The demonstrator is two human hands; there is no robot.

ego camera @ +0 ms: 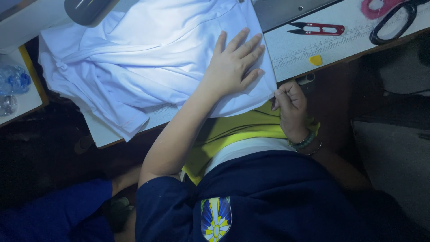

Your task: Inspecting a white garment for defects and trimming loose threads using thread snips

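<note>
A white garment (148, 62) lies bunched on the sewing table (304, 49), lit from above. My left hand (233, 65) rests flat on its right part, fingers spread and pressing the cloth down. At the table's front edge, my right hand (291, 107) pinches the lower right corner of the white cloth between thumb and fingers. That wrist wears beaded bracelets (307, 142). A yellow fabric (233, 132) lies over my lap beneath the table edge.
Red-handled thread snips (318, 29) and a small yellow chalk piece (316, 59) lie on the table to the right. Black-handled scissors (394, 20) sit at the far right. A grey machine part (87, 10) overhangs the top. Plastic bottles (13, 83) stand at the left.
</note>
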